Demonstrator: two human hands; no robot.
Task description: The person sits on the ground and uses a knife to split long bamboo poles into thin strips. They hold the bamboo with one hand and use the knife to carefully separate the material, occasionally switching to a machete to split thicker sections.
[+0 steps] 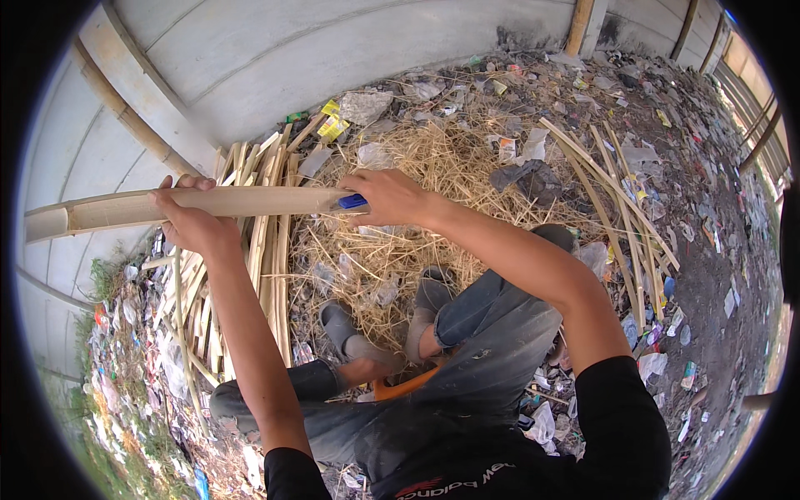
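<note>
A long split length of bamboo (275, 202) is raised level across the left side of the view, its pale hollow inside showing. My left hand (197, 220) is closed around its middle, thumb and fingers on opposite edges. At the bamboo's right end, my right hand (387, 197) is closed with bent fingers. A small blue piece (352, 201) sticks out from these fingers against the bamboo; it looks like a tool's handle, but its kind and any blade are hidden. Below the bamboo, a pile of split bamboo strips (271, 258) lies on the ground.
Straw-like shavings (442, 162) cover the ground before my feet. More bamboo strips (621, 208) lie at the right. Scattered litter (700, 233) spreads over the dirt. A grey panel wall (275, 58) with bamboo posts (125, 108) stands close behind. I sit low on something orange (404, 385).
</note>
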